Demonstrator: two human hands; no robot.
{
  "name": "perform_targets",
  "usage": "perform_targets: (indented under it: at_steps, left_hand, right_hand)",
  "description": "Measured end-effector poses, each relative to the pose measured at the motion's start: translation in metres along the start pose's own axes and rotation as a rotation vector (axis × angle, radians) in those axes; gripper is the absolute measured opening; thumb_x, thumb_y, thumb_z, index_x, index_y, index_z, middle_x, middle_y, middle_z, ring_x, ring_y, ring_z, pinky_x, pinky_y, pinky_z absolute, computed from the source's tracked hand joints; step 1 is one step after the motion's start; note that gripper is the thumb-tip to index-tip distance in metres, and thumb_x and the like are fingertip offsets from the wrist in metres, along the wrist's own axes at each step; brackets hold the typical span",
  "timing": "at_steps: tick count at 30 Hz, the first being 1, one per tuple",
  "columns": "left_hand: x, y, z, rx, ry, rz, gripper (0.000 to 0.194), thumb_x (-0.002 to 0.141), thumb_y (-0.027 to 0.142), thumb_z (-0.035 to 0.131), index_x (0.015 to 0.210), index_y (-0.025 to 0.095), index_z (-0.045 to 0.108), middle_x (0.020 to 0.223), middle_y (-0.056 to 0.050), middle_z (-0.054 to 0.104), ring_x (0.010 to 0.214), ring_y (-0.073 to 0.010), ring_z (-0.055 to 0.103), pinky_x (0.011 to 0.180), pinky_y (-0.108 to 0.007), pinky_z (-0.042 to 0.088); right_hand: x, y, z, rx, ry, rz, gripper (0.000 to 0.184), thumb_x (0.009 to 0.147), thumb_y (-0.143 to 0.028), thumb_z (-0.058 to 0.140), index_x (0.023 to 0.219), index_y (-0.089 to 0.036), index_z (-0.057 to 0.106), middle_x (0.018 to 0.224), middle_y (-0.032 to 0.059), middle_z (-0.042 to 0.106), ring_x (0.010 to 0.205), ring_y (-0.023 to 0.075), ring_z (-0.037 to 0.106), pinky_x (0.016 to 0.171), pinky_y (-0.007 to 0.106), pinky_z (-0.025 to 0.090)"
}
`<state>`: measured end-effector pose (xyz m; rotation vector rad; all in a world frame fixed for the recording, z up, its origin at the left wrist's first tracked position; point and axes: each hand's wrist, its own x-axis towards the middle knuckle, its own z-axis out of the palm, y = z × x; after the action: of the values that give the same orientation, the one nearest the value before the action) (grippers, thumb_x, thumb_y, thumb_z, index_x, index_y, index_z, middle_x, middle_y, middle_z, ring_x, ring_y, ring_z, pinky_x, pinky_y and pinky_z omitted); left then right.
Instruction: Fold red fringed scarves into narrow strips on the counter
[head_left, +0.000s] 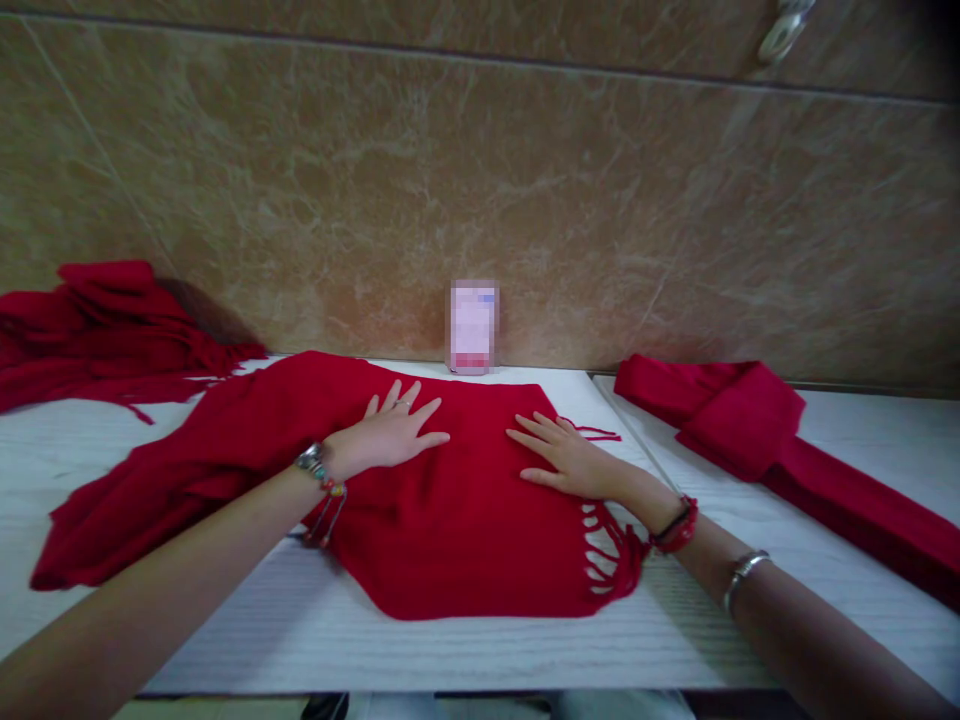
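A red fringed scarf (480, 540) lies spread over the white table in front of me. Its fringe hangs loose at the right end, and the left part is bunched into folds. My left hand (390, 430) rests on the cloth near its upper middle, fingers spread. Close to the fringed end, my right hand (559, 455) lies flat on the same scarf with its fingers apart. Neither hand grips the fabric. Bracelets circle both wrists, and a ring shows on a left finger.
A crumpled red scarf (112, 335) lies at the far left. To the right is a folded red cloth (735, 420) with a long strip. A blurred phone-like object (474, 328) leans on the brown tiled wall (420, 190). The white table (315, 630) has a seam at right.
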<state>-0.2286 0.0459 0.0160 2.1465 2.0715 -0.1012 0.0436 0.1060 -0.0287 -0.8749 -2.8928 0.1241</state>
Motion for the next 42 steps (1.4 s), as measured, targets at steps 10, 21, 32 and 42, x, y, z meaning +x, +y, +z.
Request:
perform_targets:
  at_steps: [10,21,32,42]
  left_hand:
    - [0.057,0.006,0.022,-0.036,-0.038,0.115,0.073,0.081,0.069,0.023,0.143,0.031,0.015,0.151,-0.009,0.003,0.136,-0.0369,0.001,0.099,-0.065,0.008]
    - [0.072,-0.024,0.019,-0.099,0.202,0.017,0.063,0.086,0.061,0.022,0.138,0.028,0.032,0.149,-0.009,0.02,0.135,-0.0341,0.015,0.103,-0.058,0.013]
    - [0.072,-0.033,0.037,-0.129,0.278,-0.129,0.052,0.09,0.036,0.023,0.138,0.02,0.033,0.147,-0.007,0.025,0.134,-0.0292,0.02,0.106,-0.053,0.015]
    - [0.071,-0.034,0.035,-0.145,0.253,-0.149,0.053,0.089,0.039,0.024,0.138,0.022,0.033,0.148,-0.004,0.022,0.135,-0.0279,0.018,0.107,-0.05,0.013]
  right_hand:
    - [0.008,0.018,0.005,0.038,0.341,0.095,0.042,0.088,-0.034,0.042,0.127,-0.019,0.047,0.132,0.0155,0.046,0.124,0.026,0.041,0.103,0.05,0.031]
    - [0.064,0.042,-0.014,0.086,0.318,0.175,0.033,0.085,-0.025,0.042,0.11,-0.015,0.06,0.111,0.0126,0.063,0.104,0.0224,0.058,0.095,0.04,0.043]
    - [0.173,-0.014,0.036,0.083,0.217,-0.1,0.039,0.088,-0.016,0.035,0.121,-0.005,0.052,0.128,0.0172,0.052,0.121,0.0207,0.045,0.105,0.037,0.032]
    - [0.151,0.008,0.042,0.005,0.193,0.065,0.047,0.091,-0.033,0.033,0.13,-0.009,0.045,0.135,0.0148,0.044,0.127,0.0233,0.038,0.107,0.04,0.029]
